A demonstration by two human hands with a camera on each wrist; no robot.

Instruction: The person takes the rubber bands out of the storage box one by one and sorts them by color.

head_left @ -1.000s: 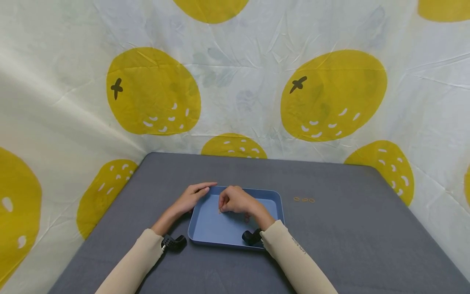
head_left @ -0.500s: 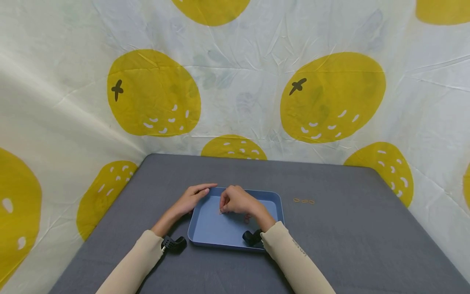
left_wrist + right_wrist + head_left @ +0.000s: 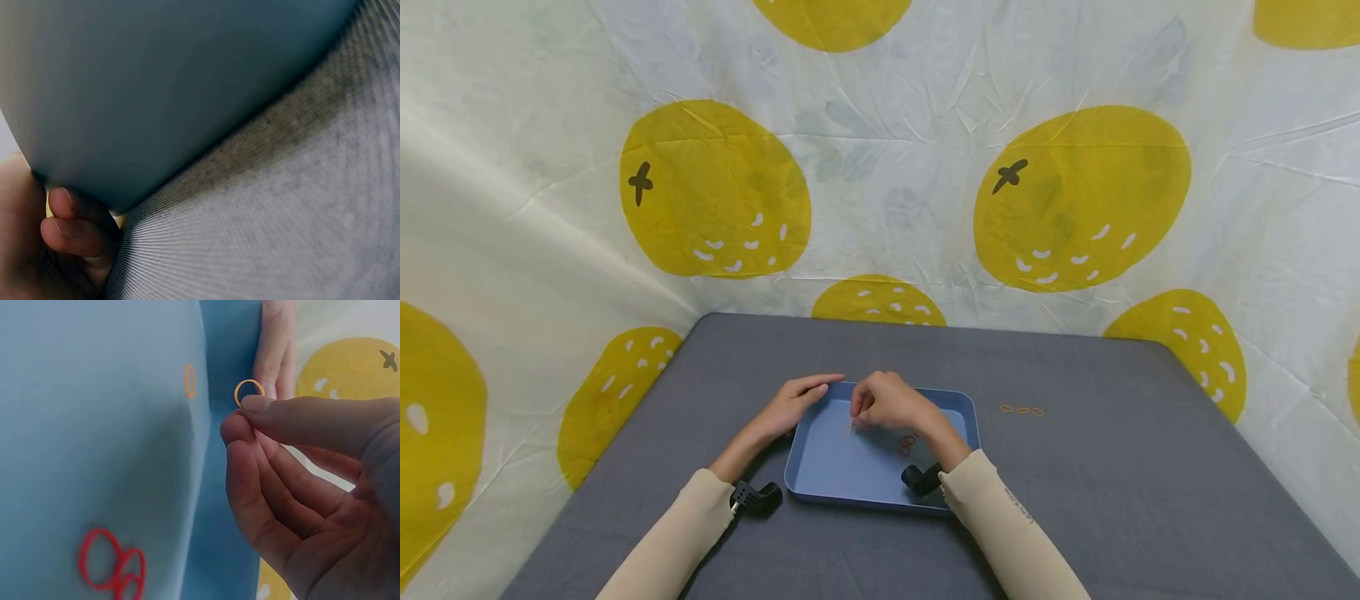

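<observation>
My right hand (image 3: 887, 404) pinches a small orange rubber band (image 3: 237, 392) between thumb and forefinger, above the left part of a blue tray (image 3: 865, 475). The band stands up from the fingertips as a round loop. Another orange rubber band (image 3: 187, 378) lies in the tray, apart from that hand. Red rubber bands (image 3: 119, 569) lie overlapping on the tray floor, near the right wrist. My left hand (image 3: 786, 407) holds the tray's far left corner, forefinger along the far rim and thumb over the edge. Its other fingers (image 3: 75, 234) curl against the outside wall.
Three yellow-orange rubber bands (image 3: 1022, 409) lie in a row on the grey tablecloth (image 3: 1097, 467), right of the tray. A white curtain (image 3: 895, 200) with yellow fruit prints hangs behind and beside the table. Black cameras (image 3: 760, 498) sit on both wrists.
My right hand has risen a little and shifted slightly right, so more of the red rubber bands shows beside the wrist. The left hand and tray have stayed put.
</observation>
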